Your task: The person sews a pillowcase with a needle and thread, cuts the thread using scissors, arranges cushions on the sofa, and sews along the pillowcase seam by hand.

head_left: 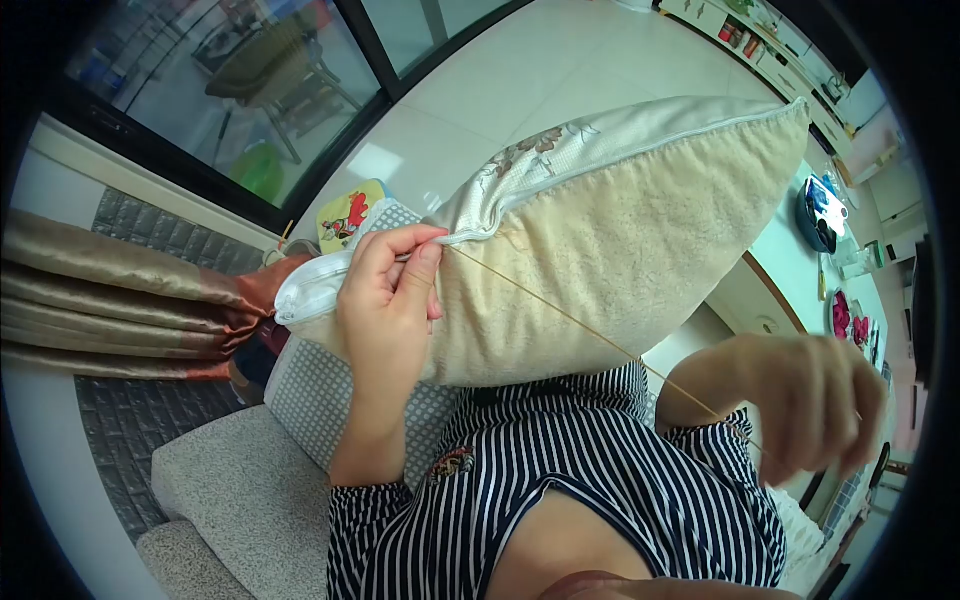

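A cushion (pixel 620 260) with beige plush on one side and a pale flower-patterned cloth on the other lies across my lap, its piped edge facing up. My left hand (pixel 390 285) is closed, pinching that edge between thumb and fingers near the cushion's left end. From the pinched spot a thin tan thread (pixel 560 312) runs taut down to the right. My right hand (pixel 815 405), smeared by motion, is curled at the thread's other end, away from the cushion. Whether a needle is in its fingers is too blurred to tell.
A grey speckled sofa (pixel 230 480) is at the left, beside a gathered curtain (pixel 120 300). Behind stands a glass sliding door (pixel 250 90). A white table (pixel 785 275) at the right bears a dark blue container (pixel 822 215) and pink items (pixel 850 318).
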### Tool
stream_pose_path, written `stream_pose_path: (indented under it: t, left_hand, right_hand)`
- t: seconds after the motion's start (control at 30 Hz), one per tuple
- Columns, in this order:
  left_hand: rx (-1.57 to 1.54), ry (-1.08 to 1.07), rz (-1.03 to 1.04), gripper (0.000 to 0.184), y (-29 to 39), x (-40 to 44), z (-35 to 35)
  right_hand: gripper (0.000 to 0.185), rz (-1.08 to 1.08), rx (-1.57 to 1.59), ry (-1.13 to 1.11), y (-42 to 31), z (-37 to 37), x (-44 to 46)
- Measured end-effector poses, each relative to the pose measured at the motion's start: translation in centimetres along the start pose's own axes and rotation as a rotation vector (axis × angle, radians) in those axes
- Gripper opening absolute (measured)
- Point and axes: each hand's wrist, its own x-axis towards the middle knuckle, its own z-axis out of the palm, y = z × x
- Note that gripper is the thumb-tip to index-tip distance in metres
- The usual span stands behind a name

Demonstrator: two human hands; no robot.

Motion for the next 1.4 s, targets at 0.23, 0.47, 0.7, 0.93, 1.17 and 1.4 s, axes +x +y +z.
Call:
stream_pose_path:
  t: [0.23,0.47,0.7,0.93,1.17,1.4]
  left_hand:
    - [-0.038,0.003,-0.069,0.015,0.3,-0.1,-0.1]
    - [-0.128,-0.035,-0.068,0.011,0.7,-0.5,-0.3]
    - [-0.108,-0.043,-0.073,0.012,1.2,-1.2,-0.1]
    - [-0.081,-0.061,0.004,0.011,1.2,-1.6,-0.1]
    - [-0.072,-0.051,-0.045,0.011,1.4,-1.8,-0.2]
    - [-0.044,-0.045,0.023,0.01,1.0,-1.9,-0.2]
  right_hand:
    - [0.029,-0.835,-0.075,-0.016,-6.4,3.9,-0.5]
    - [0.025,0.442,-1.63,0.427,5.7,-1.0,0.0]
    - [0.024,0.472,-1.796,0.32,13.3,-1.9,-2.6]
    - [0.023,0.443,-1.882,0.291,13.8,-2.5,-3.0]
    - [0.02,0.559,-1.622,0.294,12.7,-1.8,-2.6]
    - [0.025,0.533,-1.327,0.022,11.9,-2.2,-2.8]
